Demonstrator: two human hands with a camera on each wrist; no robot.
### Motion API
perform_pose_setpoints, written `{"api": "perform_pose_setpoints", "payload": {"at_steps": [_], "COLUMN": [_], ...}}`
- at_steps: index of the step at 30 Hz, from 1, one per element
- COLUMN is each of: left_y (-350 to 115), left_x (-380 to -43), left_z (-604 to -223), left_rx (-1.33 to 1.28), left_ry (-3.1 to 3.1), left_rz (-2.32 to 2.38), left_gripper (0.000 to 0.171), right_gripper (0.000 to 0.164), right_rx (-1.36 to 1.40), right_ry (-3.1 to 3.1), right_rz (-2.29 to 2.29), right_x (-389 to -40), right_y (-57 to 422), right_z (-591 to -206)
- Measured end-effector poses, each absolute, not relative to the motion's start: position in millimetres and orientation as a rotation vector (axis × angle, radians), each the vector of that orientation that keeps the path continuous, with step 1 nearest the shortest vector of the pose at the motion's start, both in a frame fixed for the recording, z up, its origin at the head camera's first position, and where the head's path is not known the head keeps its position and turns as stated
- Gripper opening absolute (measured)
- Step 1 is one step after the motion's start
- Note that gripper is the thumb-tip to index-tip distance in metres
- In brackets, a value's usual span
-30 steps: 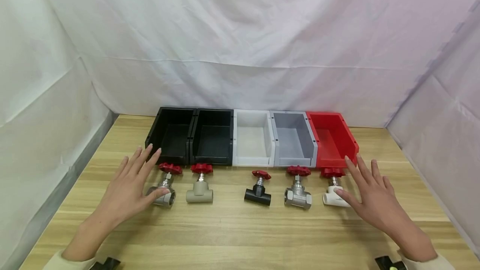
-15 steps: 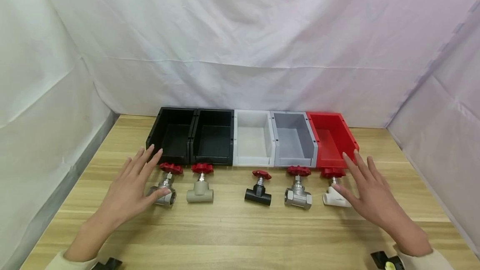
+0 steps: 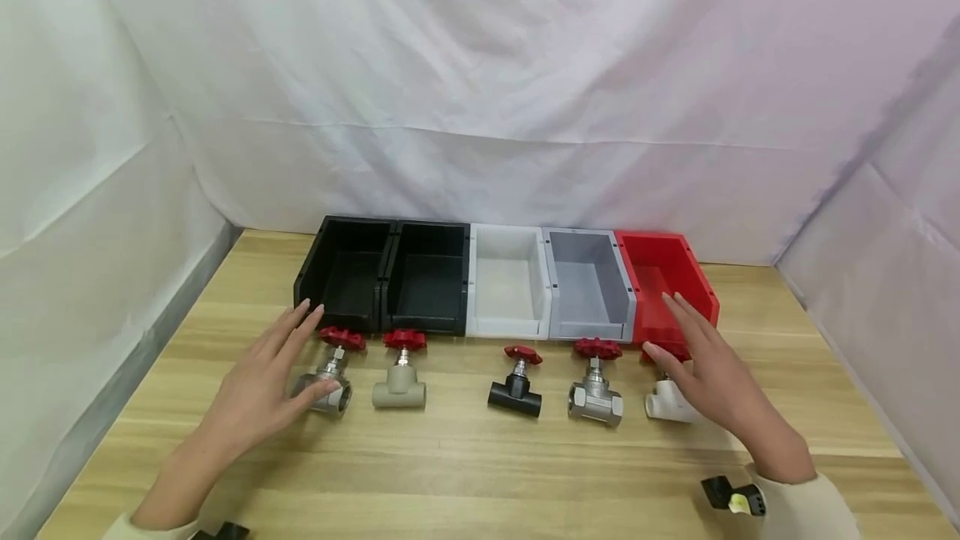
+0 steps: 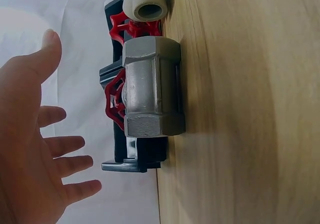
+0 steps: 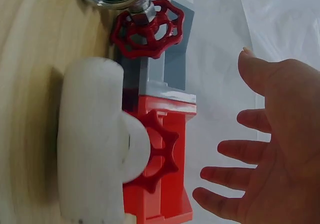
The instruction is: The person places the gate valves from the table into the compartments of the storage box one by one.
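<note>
My left hand [image 3: 258, 382] hovers with fingers spread beside a metal valve [image 4: 150, 86] with a red handwheel, at the left end of a row of valves. Over the white plastic valve [image 5: 92, 139] at the right end is my right hand [image 3: 716, 377], its fingers straight and holding nothing; it hides part of that valve's body and handwheel in the head view. Between these lie a beige plastic valve [image 3: 400, 387], a black valve [image 3: 515, 394] and a second metal valve [image 3: 595, 400], each with a red handwheel.
Behind the valves stands a row of open bins: a black bin [image 3: 306, 294], another black bin [image 3: 423, 327], a white bin [image 3: 506, 327], a grey bin [image 3: 591, 332] and a red bin [image 3: 701, 282]. White cloth [image 3: 480, 65] surrounds the wooden table [image 3: 450, 473].
My right hand has moved left and inward, now covering more of the white valve and its handwheel. The left hand has hardly moved. Valves and bins stay in place.
</note>
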State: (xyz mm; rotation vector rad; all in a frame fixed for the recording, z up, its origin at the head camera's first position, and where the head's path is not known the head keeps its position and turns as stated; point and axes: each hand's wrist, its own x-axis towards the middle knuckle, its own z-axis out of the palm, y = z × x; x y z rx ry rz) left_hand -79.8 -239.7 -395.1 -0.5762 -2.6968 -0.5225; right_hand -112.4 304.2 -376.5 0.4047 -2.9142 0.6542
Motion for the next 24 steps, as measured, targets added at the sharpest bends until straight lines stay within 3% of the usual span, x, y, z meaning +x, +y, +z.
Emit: {"api": "perform_pose_setpoints", "payload": {"at_steps": [9,24], "left_y": [-238.6,-235.4], "left_x": [-75.2,-66.2], "left_z": [-402.6,-416.2], "left_rx": [-0.499,-0.460], "left_ry": [-2.782,-2.825], "left_rz": [-0.676,-0.901], "left_gripper": [0.091,0.071], "right_gripper": [0.071,0.077], "right_rx": [0.329,0.260], "right_ry": [-2.836,-2.938], "right_rz": [0.771,0.778], "right_x": [-132.0,-156.9], "right_y": [294.0,281.0], "right_z": [-389.0,-401.8]}}
